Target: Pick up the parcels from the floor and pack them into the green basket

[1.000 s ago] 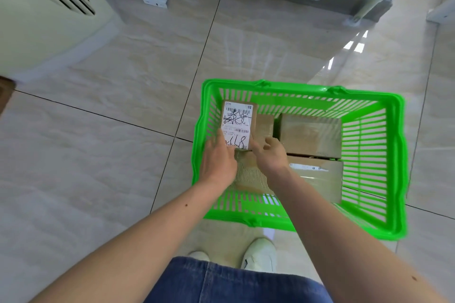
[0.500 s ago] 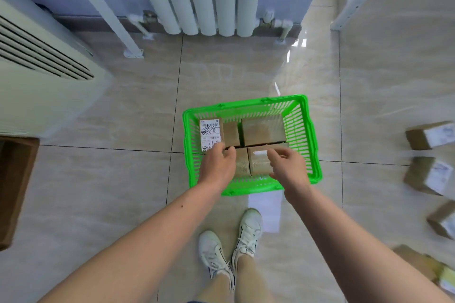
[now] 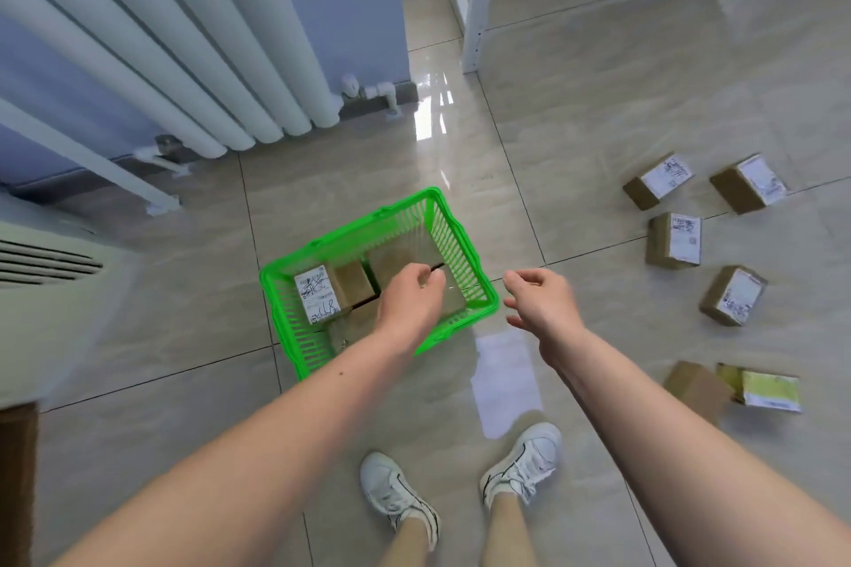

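Two empty hands: left hand [image 3: 411,304] loosely curled over the green basket [image 3: 465,244], right hand [image 3: 541,300] half-open just beside it

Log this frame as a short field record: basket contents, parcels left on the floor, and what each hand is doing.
basket: green basket on the tiled floor, near the radiator
contents: several brown parcels; the labelled parcel lies at its left end, label up
parcels on floor: six visible, all to the person's right, the nearest being the yellow-labelled parcel
left hand: over the basket, fingers curled, holding nothing visible
right hand: open and empty, just right of the basket
task status: unfinished
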Demonstrator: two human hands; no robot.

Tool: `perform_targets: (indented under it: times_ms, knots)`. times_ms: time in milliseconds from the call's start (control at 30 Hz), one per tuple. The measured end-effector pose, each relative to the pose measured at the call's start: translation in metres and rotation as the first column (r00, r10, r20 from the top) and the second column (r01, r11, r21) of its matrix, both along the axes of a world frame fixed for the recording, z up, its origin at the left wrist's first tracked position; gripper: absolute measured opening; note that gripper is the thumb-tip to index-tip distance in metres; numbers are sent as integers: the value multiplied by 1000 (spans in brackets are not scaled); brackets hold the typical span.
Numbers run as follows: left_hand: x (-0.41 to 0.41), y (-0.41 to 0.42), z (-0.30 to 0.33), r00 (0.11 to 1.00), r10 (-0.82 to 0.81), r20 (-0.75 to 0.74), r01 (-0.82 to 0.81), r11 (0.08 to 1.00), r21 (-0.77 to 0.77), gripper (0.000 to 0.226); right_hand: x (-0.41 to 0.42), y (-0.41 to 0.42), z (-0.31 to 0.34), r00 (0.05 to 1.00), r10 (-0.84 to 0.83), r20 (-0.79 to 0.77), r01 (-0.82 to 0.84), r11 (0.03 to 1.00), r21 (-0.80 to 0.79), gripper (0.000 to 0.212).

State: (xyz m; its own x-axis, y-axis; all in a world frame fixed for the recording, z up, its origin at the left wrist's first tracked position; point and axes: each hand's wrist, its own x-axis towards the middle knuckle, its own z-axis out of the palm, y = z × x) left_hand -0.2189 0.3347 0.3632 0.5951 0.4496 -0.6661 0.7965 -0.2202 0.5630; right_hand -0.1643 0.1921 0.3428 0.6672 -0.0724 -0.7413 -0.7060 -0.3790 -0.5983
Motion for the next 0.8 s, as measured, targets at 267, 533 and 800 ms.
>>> perform_targets:
  times_ms: [267, 533, 800]
  knots:
    - [72, -98, 13, 995, -104, 10, 103, 994, 32, 42, 58, -109, 15, 995, -102, -12, 103, 994, 32, 14]
    - [151, -206, 15, 993, -118, 25, 119, 992, -34, 39, 127, -224, 21, 978, -208, -9, 209, 978, 28, 21]
    - [244, -263, 6, 979, -198, 56, 200, 979, -44, 44, 206, -294, 13, 954, -301, 9, 301, 954, 2, 19]
